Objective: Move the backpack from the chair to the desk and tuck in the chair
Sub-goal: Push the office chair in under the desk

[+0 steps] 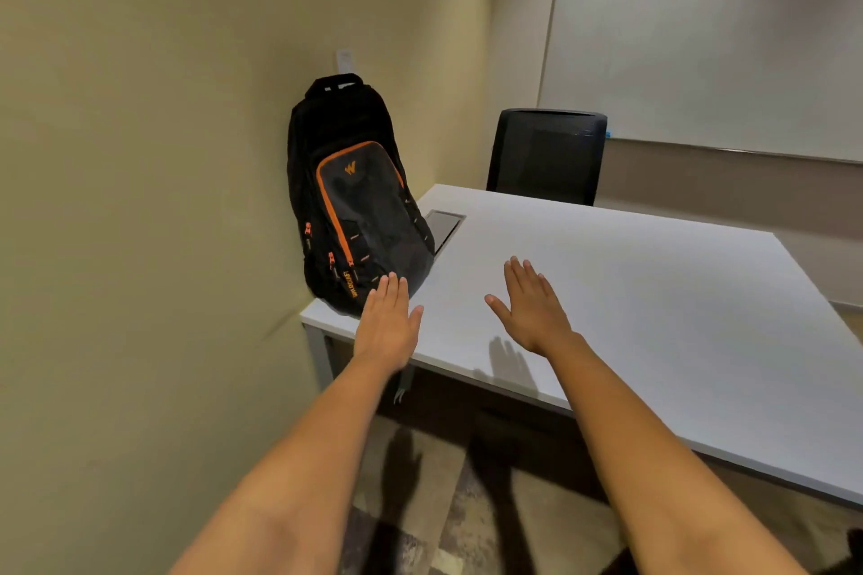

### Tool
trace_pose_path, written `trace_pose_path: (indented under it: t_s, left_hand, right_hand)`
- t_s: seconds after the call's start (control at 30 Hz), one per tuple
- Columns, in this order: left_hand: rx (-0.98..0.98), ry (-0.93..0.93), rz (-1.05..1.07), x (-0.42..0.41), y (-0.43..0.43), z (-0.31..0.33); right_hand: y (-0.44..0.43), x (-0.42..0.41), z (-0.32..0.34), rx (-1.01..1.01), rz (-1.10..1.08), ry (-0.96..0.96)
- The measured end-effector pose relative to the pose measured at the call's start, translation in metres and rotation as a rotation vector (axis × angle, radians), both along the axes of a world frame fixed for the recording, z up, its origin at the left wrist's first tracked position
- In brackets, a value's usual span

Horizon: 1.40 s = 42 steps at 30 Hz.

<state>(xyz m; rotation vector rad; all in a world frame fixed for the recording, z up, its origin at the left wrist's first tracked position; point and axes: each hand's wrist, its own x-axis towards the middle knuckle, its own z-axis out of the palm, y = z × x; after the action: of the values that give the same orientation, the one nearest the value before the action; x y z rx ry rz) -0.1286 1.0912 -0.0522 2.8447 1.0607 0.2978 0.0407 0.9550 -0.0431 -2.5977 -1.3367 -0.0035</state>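
On desk (pixel 630 275) | backpack (pixel 355 201) reads "WILDCRAFT" | left hand (pixel 387 324), right hand (pixel 532 310) fingers spread

The bench (pixel 630 275) lies bare across its middle and right, open to reach. At its left corner the backpack (pixel 355 201) leans on the wall (pixel 140 154), blocking that side; a chair (pixel 546 154) closes the far edge.

The black and orange backpack (pixel 355 201) stands upright on the counter (pixel 630 275), at its left corner, leaning on the wall. Both hands are flat and empty above the counter: the left hand (pixel 387 322) just beside the backpack's base, the right hand (pixel 532 308) further right. A black chair (pixel 546 154) stands behind the counter's far edge.
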Motion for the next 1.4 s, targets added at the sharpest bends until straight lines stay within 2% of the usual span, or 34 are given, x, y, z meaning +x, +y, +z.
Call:
trace_pose_path:
  t_s: [0.37,0.57,0.93,1.2,1.4]
  left_hand:
    - [-0.13,-0.047,0.042,-0.024,-0.171,-0.024]
    - [-0.117,-0.055,0.083,-0.038,-0.225,-0.024]
    - [-0.078,-0.084,0.194,-0.073,-0.303,-0.016]
    - [-0.079,-0.08,0.239,-0.107,-0.399,-0.008]
    - [-0.092,-0.076,0.218,-0.095,-0.465,0.001]
  right_hand:
    - [-0.164,-0.012,-0.025,-0.117,0.061,0.023]
    - [-0.212,-0.02,-0.034,-0.124,0.105,0.029]
    - [-0.267,-0.034,-0.017,-0.078,0.193,0.02]
    - [-0.36,-0.063,0.001,-0.049,0.223,0.019]
    - [-0.432,-0.065,0.02,-0.057,0.238,0.003]
